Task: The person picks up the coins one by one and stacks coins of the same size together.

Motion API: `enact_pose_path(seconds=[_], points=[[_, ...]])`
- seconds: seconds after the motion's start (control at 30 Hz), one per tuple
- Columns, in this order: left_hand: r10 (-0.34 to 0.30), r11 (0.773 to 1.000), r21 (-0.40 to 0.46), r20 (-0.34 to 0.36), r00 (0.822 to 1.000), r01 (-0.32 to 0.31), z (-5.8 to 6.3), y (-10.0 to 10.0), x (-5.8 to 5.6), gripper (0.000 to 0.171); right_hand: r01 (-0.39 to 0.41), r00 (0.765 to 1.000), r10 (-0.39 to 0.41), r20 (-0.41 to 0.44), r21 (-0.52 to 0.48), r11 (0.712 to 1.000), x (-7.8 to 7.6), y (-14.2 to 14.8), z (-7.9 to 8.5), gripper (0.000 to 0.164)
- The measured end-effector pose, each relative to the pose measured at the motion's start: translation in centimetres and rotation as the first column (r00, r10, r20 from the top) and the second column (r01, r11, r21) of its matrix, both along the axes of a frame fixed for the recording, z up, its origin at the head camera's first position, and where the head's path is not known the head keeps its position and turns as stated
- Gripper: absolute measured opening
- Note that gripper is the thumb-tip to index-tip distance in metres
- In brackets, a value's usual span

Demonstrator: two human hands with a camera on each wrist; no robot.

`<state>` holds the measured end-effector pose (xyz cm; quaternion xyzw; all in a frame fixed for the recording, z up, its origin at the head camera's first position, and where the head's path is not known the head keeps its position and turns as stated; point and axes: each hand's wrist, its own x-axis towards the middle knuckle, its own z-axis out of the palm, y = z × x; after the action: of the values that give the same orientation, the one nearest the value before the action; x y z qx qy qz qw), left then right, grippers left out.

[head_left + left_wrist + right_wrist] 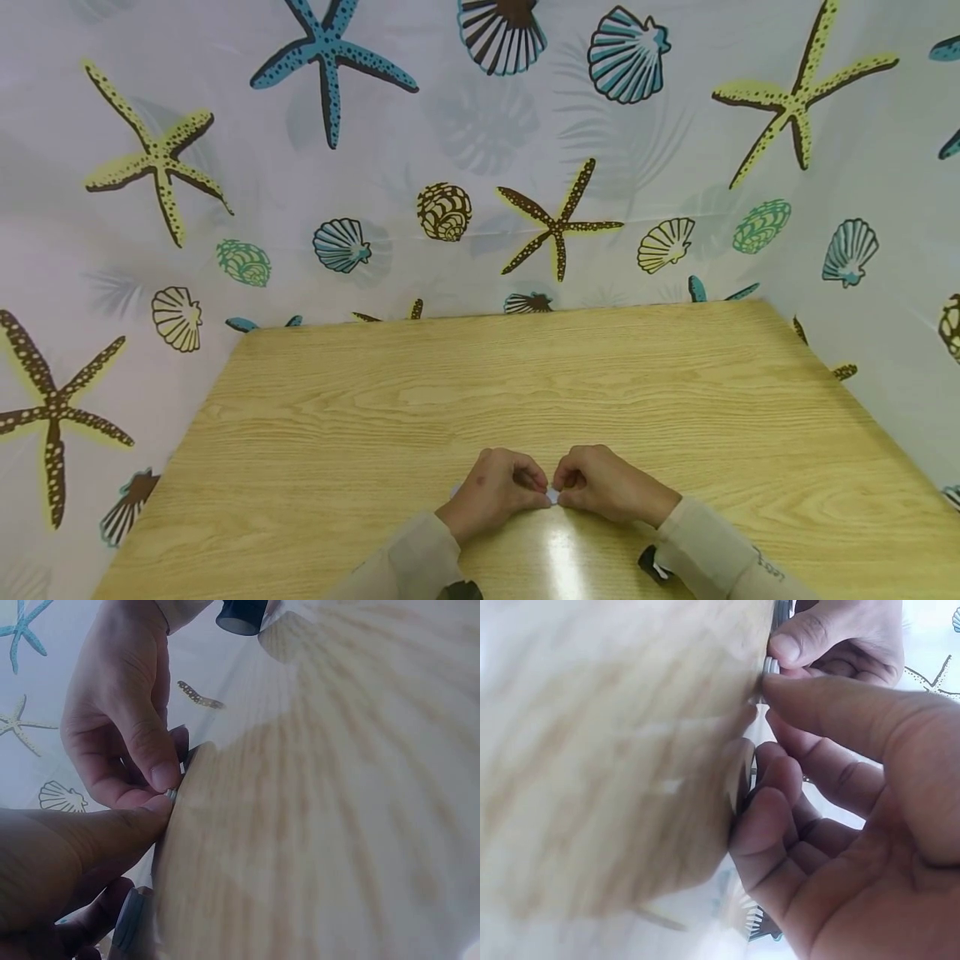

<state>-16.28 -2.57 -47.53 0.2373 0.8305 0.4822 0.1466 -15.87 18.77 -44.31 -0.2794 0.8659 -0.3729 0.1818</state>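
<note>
Both hands meet near the front of the wooden table. My left hand (491,492) and right hand (617,490) pinch a small pale, thin-edged piece (553,496) between thumbs and fingers. In the left wrist view the piece (171,794) shows a layered grey-white edge; its kind cannot be made out. The right wrist view shows the right thumb against the same piece (771,666), with the left thumb just beyond. A second pale grey item (130,919) lies by the left hand's lower fingers; the left hand hides most of it from the head view.
The wood-grain table (480,383) stretches away in front of the hands. A white cloth (480,250) printed with starfish and shells stands along its back and sides. Dark wrist devices (655,565) sit by the cuffs.
</note>
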Motion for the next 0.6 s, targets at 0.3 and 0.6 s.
enact_pose_path(seconds=[0.3, 0.6], points=[[-0.003, 1.0, -0.01, -0.006, 1.0, 0.003, 0.3, -0.2, -0.2, 0.015, 0.011, 1.0, -0.01, 0.028, -0.023, 1.0, -0.3, 0.6, -0.1, 0.009], [0.018, 1.0, 0.006, 0.032, 0.999, -0.018, 1.7, -1.8, -0.4, 0.015, 0.004, 1.0, -0.004, 0.022, -0.016, 1.0, -0.4, 1.3, 0.2, 0.01]])
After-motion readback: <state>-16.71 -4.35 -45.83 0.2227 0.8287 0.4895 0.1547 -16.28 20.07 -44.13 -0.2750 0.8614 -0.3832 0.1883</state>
